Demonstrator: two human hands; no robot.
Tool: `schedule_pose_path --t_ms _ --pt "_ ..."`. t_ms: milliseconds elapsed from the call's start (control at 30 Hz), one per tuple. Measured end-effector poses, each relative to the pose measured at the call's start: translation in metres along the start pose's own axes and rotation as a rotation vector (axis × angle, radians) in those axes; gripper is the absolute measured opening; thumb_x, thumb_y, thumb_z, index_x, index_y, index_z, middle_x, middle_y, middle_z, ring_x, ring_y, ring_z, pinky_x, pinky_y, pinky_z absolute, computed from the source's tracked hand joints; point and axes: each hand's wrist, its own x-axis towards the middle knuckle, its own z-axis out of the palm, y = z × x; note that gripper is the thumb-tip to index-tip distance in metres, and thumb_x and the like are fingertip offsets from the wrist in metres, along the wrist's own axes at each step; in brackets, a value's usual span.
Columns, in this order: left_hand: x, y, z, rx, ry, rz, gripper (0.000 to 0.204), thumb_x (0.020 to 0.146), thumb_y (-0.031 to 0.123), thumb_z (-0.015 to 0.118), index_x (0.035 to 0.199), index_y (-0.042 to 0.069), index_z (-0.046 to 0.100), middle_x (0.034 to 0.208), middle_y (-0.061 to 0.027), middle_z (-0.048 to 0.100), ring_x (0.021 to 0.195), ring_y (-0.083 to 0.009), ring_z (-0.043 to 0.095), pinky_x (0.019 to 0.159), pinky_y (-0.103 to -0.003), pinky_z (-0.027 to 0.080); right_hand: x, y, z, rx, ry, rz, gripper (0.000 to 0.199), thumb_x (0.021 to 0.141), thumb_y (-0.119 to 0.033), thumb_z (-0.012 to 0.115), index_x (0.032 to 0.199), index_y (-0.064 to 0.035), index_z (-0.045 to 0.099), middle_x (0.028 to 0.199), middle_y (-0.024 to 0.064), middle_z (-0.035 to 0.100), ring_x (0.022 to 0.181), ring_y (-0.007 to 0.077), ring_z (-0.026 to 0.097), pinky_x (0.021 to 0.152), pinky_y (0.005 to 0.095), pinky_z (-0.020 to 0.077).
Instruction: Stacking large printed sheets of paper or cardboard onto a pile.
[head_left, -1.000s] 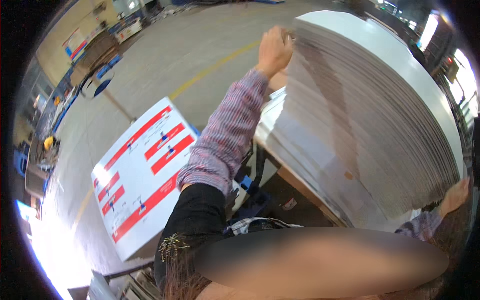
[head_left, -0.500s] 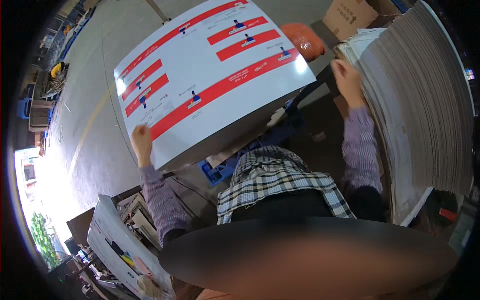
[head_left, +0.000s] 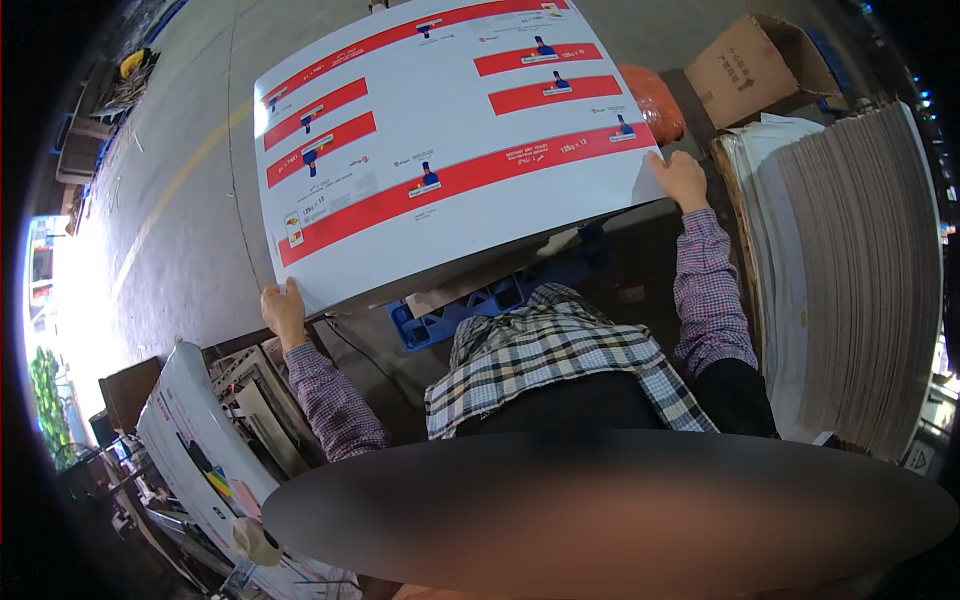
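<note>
1. Left hand point(head_left: 284, 312) grips the near left corner of a large printed sheet point(head_left: 450, 130); fingers curl over the sheet's edge.
2. Right hand point(head_left: 682, 180) clamps the near right corner of the same sheet, thumb side on top.
3. Hands are well apart, one at each end of the sheet's near edge; both arms wear checked sleeves.
4. The sheet is white with red bands and small blue marks. It spreads out flat ahead of both hands, over the concrete floor point(head_left: 180, 200).
5. To the right of the right hand: a tall stack of grey sheets point(head_left: 860, 280), edges fanned, white faces showing on its left side.
6. Beyond the right hand: an open cardboard box point(head_left: 755, 65) and, just beside it, an orange bag point(head_left: 655, 100) partly hidden by the sheet.
7. Between the hands, under the sheet's near edge: a blue plastic pallet point(head_left: 470, 305), partly visible.
8. Below the left hand: a leaning pile of printed boards point(head_left: 190, 440) and clutter, too tangled to tell apart.
</note>
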Motion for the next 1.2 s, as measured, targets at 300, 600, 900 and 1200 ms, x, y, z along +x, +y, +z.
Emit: schedule_pose_path --t_ms 300,600,900,1200 --pt "-0.011 -0.002 -0.004 -0.229 0.000 -0.026 0.042 0.077 0.033 0.068 0.100 -0.002 0.062 0.097 -0.0176 0.063 0.092 -0.0316 0.060 0.080 -0.039 0.047 0.005 0.008 0.016 -0.002 0.067 -0.156 0.061 0.083 -0.054 0.052 0.083 0.0057 0.064 0.087 0.0259 0.064 0.084 0.0426 0.061 0.074 0.0478 0.0484" --pt "-0.015 0.003 -0.020 0.028 -0.023 -0.066 0.038 0.079 0.033 0.066 0.099 0.000 0.064 0.101 -0.0171 0.063 0.097 -0.0330 0.060 0.084 -0.042 0.047 0.016 0.006 -0.019 -0.082 0.001 -0.117 0.064 0.082 -0.056 0.052 0.087 0.0060 0.065 0.086 0.0258 0.063 0.084 0.0392 0.063 0.072 0.0458 0.0490" --pt "-0.066 0.096 -0.057 -0.216 0.114 0.456 0.052 0.071 0.021 0.073 0.118 0.007 0.055 0.105 -0.0143 0.055 0.101 -0.0323 0.051 0.085 -0.041 0.044 0.033 0.030 -0.055 1.121 -0.458 0.002 0.027 0.091 -0.024 0.057 0.105 -0.0023 0.064 0.092 0.0031 0.064 0.077 0.0123 0.060 0.071 0.0277 0.0472" --pt "-0.095 0.191 -0.037 -0.289 0.083 0.909 0.050 0.057 0.004 0.067 0.106 0.001 0.058 0.089 -0.0116 0.055 0.088 -0.0288 0.053 0.079 -0.038 0.043 0.047 -0.024 -0.167 0.790 -0.281 -0.275 0.035 0.092 -0.030 0.055 0.107 0.0020 0.061 0.086 0.0071 0.065 0.074 0.0182 0.060 0.068 0.0287 0.0468"
